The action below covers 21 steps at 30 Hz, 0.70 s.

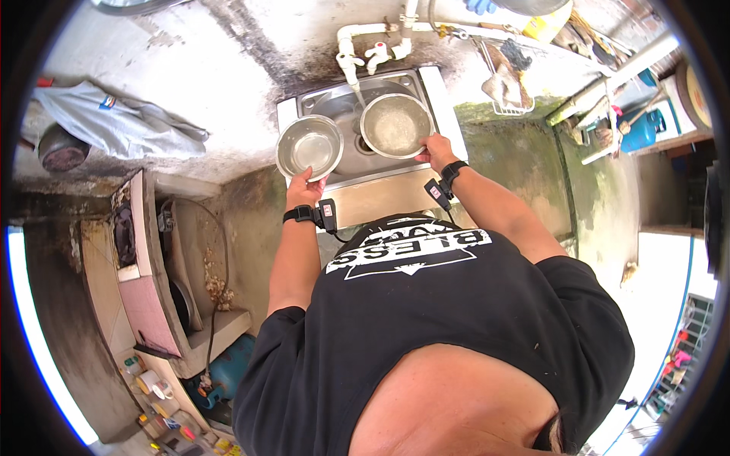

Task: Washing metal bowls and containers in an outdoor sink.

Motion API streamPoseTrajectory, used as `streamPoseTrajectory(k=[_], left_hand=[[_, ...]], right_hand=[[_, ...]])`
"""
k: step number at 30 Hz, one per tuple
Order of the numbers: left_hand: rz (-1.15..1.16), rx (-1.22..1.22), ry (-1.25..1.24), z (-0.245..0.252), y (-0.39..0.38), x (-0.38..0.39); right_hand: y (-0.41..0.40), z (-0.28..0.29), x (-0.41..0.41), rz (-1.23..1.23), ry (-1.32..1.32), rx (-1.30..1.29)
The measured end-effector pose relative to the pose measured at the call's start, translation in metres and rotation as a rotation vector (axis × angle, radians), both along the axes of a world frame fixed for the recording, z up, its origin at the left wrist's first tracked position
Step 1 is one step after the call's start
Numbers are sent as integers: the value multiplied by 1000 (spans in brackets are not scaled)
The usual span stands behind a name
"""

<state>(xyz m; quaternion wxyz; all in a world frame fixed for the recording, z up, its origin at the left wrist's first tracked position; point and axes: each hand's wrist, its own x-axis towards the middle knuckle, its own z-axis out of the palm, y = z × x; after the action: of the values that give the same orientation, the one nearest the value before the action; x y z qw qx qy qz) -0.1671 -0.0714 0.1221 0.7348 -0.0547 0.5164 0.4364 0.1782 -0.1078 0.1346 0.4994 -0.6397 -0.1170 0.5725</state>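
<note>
My left hand [306, 188] grips the near rim of a round metal bowl [311, 147], thumb over the edge, above the left side of the sink. In my right hand [436, 151] is the rim of a second metal bowl [397, 126], held over the right part of the basin. What looks like water shows in both bowls. A stainless steel sink [348, 165] lies beneath them, its drain partly hidden by the right bowl. From a white plastic faucet [349, 67] a stream runs down at the right bowl's left rim.
A second white tap [377, 54] and white pipes [365, 29] run along the wall behind the sink. A wire rack [513, 107] hangs to the right. On the left are a grey cloth [122, 119], a dark pot [63, 149] and a blue gas cylinder [234, 365].
</note>
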Motion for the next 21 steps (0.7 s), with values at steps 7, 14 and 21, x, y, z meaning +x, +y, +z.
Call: streamPoseTrajectory(k=[7,14,21], left_hand=[[11,-36,8,-9,11,39],[-135,41,70,9,10,79],[-183,56,74,2,15,104]], right_hand=[[-55,-4,40,-103,20,-14],[-109,-42,83,-250,32,-51],[-138,-55,94,-279,-38,-142]])
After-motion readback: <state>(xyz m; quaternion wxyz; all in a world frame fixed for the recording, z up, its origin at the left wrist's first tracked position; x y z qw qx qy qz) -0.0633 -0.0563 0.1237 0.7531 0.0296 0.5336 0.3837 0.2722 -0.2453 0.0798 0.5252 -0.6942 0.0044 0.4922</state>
